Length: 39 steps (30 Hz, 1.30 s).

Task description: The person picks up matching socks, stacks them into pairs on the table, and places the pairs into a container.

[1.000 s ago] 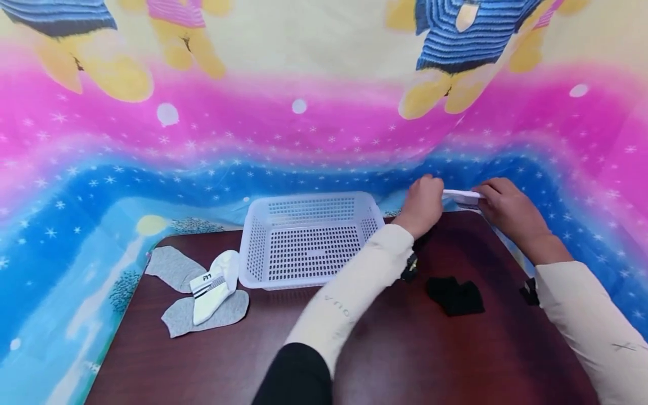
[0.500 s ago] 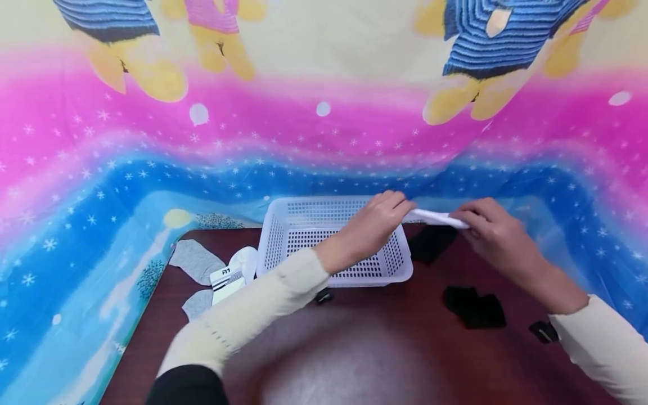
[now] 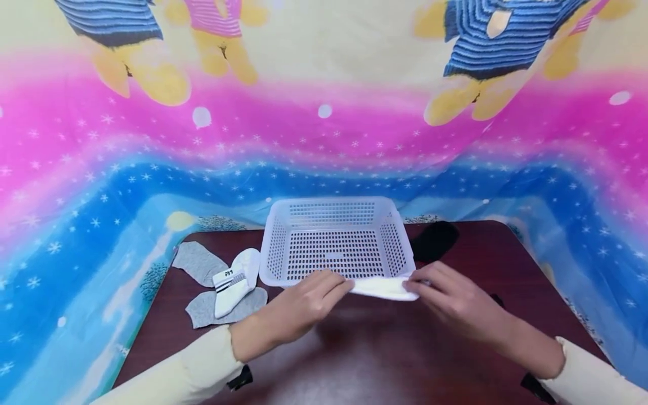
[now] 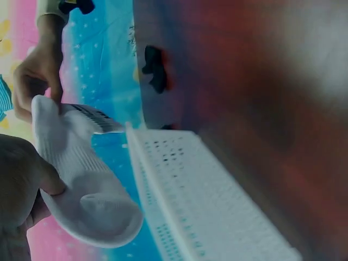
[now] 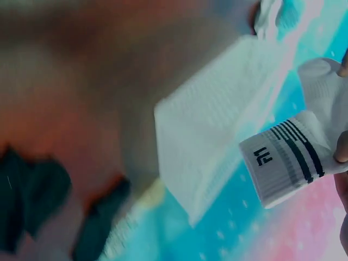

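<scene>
Now white striped sock point(image 3: 382, 288), pinched at each end by curled fingers of left hand point(image 3: 309, 301) and right hand point(image 3: 459, 299), hangs by perforated basket's point(image 3: 331, 212) near rim, brought from back right; thus nearer lookalike sock point(image 3: 238, 286).

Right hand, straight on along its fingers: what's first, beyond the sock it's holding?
Likely the white basket, near its front corner in the head view. The right hand may be high enough to pass over it; depth is unclear.

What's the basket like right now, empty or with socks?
Empty: in the head view, the basket shows a bare perforated floor; the left hand and right hand hold a white sock outside it.
</scene>
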Motion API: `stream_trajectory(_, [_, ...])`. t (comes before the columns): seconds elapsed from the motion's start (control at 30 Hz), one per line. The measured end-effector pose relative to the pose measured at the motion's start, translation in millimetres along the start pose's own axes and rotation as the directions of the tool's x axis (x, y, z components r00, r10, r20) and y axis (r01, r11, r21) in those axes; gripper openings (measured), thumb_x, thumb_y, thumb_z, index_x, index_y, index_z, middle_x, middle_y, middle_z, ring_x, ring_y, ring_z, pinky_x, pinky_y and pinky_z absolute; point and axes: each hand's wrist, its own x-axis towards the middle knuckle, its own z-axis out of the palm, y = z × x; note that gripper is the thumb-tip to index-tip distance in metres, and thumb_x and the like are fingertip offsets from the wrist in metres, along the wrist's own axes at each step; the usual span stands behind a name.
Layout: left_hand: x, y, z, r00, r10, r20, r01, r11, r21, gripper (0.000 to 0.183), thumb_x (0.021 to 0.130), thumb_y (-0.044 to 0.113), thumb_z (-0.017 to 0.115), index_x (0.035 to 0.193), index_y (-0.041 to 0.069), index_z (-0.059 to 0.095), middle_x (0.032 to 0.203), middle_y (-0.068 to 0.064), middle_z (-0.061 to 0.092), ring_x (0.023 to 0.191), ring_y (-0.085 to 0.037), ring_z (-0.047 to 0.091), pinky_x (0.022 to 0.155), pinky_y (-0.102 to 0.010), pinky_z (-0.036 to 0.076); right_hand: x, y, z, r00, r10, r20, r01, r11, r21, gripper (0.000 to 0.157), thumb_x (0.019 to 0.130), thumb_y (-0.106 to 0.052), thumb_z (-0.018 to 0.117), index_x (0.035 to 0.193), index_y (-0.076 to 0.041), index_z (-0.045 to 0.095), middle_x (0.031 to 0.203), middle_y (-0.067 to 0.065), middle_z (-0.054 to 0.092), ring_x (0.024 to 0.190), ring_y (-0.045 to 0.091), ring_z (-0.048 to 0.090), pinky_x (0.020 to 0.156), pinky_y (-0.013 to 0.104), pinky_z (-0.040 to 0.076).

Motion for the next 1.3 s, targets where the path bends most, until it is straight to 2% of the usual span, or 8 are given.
stream_trajectory(0.3, [-58.6, 32.0, 20.2, 0.999, -0.018, -0.042, 0.016, 0.999, -0.037, 0.033, 0.095, 0.001, 0.035, 0.113, 0.002, 0.063, 0.103, -0.004, 0.059, 0.093, -0.018, 0.056, 0.084, -0.029, 0.048, -26, -35, 39.5, 0.995, -0.102, 0.002, 0.101, 0.993, 0.062, 0.030, 0.101, -0.004, 0.040, 0.102, -0.002, 0.070, 0.098, 0.008, 0.064, 0.090, 0.020, 0.058, 0.077, 0.028, 0.048])
stream_trajectory(0.53, [-78.7, 36.8, 32.2, 0.998, -0.003, -0.071, 0.000, 0.999, -0.039, 0.030, 0.099, 0.005, 0.036, 0.109, 0.003, 0.065, 0.101, -0.002, 0.059, 0.091, -0.017, 0.057, 0.085, -0.028, 0.048, -34, -51, 58.8, 0.985, -0.171, -0.029, 0.173, 0.982, 0.076, 0.028, 0.101, -0.004, 0.042, 0.098, -0.002, 0.069, 0.096, 0.009, 0.064, 0.087, 0.020, 0.057, 0.074, 0.029, 0.047])
stream_trajectory(0.77, [-84.7, 25.5, 41.3, 0.996, -0.057, -0.070, 0.047, 0.988, -0.145, 0.028, 0.098, 0.004, 0.039, 0.106, 0.004, 0.065, 0.099, 0.000, 0.058, 0.091, -0.013, 0.054, 0.081, -0.024, 0.047, -48, -54, 70.8, 0.996, -0.047, 0.075, 0.034, 0.986, 0.163, 0.027, 0.101, -0.009, 0.042, 0.108, -0.006, 0.068, 0.105, 0.004, 0.062, 0.094, 0.016, 0.054, 0.080, 0.027, 0.043])
stream_trajectory(0.9, [-85.1, 18.0, 45.2, 0.999, -0.046, -0.010, 0.045, 0.994, -0.097, 0.027, 0.097, 0.004, 0.040, 0.108, 0.004, 0.065, 0.100, 0.000, 0.058, 0.092, -0.013, 0.054, 0.081, -0.025, 0.047, -50, -43, 80.3, 0.991, -0.123, 0.052, 0.118, 0.990, 0.080, 0.031, 0.102, -0.005, 0.038, 0.104, -0.003, 0.069, 0.102, 0.008, 0.064, 0.091, 0.020, 0.057, 0.078, 0.030, 0.046])
stream_trajectory(1.0, [-84.3, 17.5, 50.5, 0.997, 0.040, 0.069, -0.044, 0.997, 0.067, 0.029, 0.098, 0.006, 0.036, 0.107, 0.004, 0.063, 0.098, -0.001, 0.058, 0.089, -0.015, 0.054, 0.077, -0.026, 0.046, -56, -34, 90.8, 0.974, -0.214, 0.073, 0.216, 0.976, -0.008, 0.032, 0.102, -0.004, 0.038, 0.100, -0.003, 0.069, 0.099, 0.009, 0.065, 0.088, 0.021, 0.059, 0.075, 0.033, 0.048])
stream_trajectory(1.07, [-83.6, 18.6, 56.7, 0.988, 0.089, 0.124, -0.110, 0.977, 0.181, 0.030, 0.099, 0.006, 0.033, 0.103, 0.006, 0.062, 0.094, 0.000, 0.057, 0.085, -0.014, 0.053, 0.073, -0.025, 0.045, -63, -30, 97.7, 0.963, -0.244, 0.115, 0.251, 0.967, -0.046, 0.033, 0.102, -0.005, 0.036, 0.098, -0.005, 0.069, 0.098, 0.007, 0.065, 0.087, 0.020, 0.059, 0.075, 0.033, 0.049])
stream_trajectory(1.17, [-84.6, 21.2, 67.7, 0.975, 0.126, 0.185, -0.175, 0.943, 0.282, 0.030, 0.099, 0.007, 0.030, 0.096, 0.010, 0.060, 0.088, 0.003, 0.056, 0.080, -0.012, 0.052, 0.068, -0.022, 0.041, -73, -28, 106.5, 0.955, -0.227, 0.191, 0.239, 0.970, -0.045, 0.035, 0.103, -0.007, 0.033, 0.097, -0.008, 0.067, 0.099, 0.004, 0.064, 0.090, 0.018, 0.058, 0.077, 0.032, 0.048])
stream_trajectory(1.3, [-91.2, 20.9, 78.9, 0.965, 0.080, 0.249, -0.144, 0.958, 0.248, 0.016, 0.093, 0.010, 0.042, 0.092, 0.014, 0.057, 0.086, 0.005, 0.053, 0.079, -0.011, 0.051, 0.068, -0.022, 0.040, -80, -28, 116.2, 0.949, -0.096, 0.299, 0.087, 0.995, 0.042, 0.035, 0.103, -0.011, 0.032, 0.100, -0.012, 0.066, 0.102, -0.001, 0.060, 0.095, 0.014, 0.055, 0.082, 0.028, 0.047])
